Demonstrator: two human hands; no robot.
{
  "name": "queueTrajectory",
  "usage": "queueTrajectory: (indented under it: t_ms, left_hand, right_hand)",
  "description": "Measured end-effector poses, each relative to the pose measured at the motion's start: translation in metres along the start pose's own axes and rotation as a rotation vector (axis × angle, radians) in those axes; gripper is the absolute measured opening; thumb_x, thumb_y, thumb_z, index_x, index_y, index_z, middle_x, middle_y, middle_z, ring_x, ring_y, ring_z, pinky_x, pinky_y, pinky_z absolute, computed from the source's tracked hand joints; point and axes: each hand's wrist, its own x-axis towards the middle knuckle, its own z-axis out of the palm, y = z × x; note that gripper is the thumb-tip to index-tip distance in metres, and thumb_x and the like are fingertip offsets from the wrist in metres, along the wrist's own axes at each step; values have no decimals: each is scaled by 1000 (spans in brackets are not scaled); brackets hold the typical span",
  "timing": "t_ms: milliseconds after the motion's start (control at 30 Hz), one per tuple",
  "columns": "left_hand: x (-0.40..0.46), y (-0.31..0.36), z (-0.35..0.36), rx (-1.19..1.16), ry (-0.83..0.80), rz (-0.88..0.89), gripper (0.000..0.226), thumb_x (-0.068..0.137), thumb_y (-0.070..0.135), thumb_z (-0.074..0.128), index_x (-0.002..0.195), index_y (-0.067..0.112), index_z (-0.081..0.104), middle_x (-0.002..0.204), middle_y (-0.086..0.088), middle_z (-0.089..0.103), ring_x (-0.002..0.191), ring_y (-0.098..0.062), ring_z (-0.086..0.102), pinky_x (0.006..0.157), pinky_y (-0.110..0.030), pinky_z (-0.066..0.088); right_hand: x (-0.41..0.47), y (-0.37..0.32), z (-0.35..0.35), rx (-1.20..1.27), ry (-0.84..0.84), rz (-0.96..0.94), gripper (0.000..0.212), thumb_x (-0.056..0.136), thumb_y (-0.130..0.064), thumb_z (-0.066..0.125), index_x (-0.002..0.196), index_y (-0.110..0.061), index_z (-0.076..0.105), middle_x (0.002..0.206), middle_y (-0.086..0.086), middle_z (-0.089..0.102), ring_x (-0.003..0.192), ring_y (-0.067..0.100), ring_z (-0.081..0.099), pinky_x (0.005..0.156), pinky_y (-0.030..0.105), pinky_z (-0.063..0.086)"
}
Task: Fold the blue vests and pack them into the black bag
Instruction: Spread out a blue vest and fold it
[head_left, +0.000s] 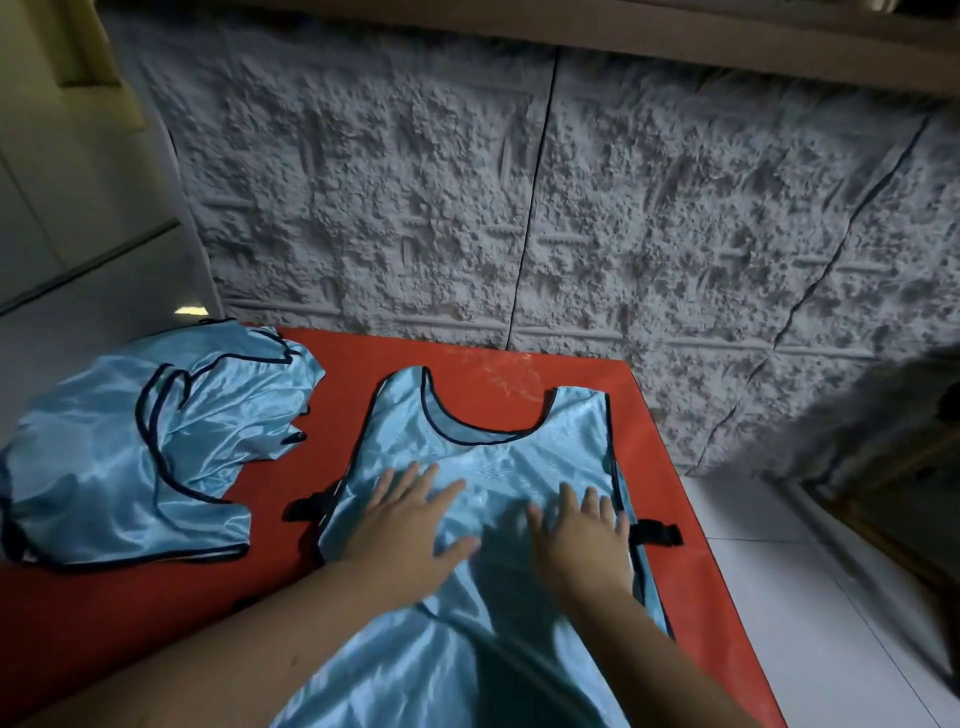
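A light blue vest with dark trim lies spread flat on the red table, neck hole toward the wall. Black straps stick out at its left side and right side. My left hand presses flat on the vest's middle with the fingers spread. My right hand lies flat beside it, close to the vest's right edge. A loose pile of more blue vests sits at the table's left end. The black bag is not in view.
A rough grey textured wall rises right behind the table. White floor tiles show to the right of the table. A dark blurred shape and a wooden frame stand at the far right.
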Motion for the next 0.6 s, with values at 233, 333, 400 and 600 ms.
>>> queueTrajectory:
  t_ms: [233,333,400,600]
  left_hand:
    - [107,-68,-10,-94,88,-215,48,105,36,42,152,24,41,164,-9,29,150,-29,23,121,-44,26]
    - [132,-77,-2,-114,-131,-140,57,105,46,42,158,37,25,170,-5,10,157,-26,1,125,-50,9]
    - [140,-77,10,-48,-197,-141,63,101,64,30,158,48,11,171,0,0,156,-24,-8,125,-53,0]
    - [134,-71,12,19,-148,-160,74,91,79,12,156,50,-6,170,4,-7,155,-25,-16,121,-57,-11]
  right_hand:
    - [87,29,5,13,-61,-138,68,104,-53,34,162,-29,7,169,11,1,157,28,-3,126,48,6]
    - [110,43,12,-72,-121,-179,66,101,-61,24,160,-35,7,169,10,4,156,25,-2,125,49,3]
    - [114,60,19,-120,-89,-178,68,98,-66,12,159,-34,8,168,7,8,156,22,-1,125,48,2]
    - [106,59,7,-105,-120,-109,63,103,-59,11,161,-35,3,170,-2,-4,156,18,-12,121,59,-10]
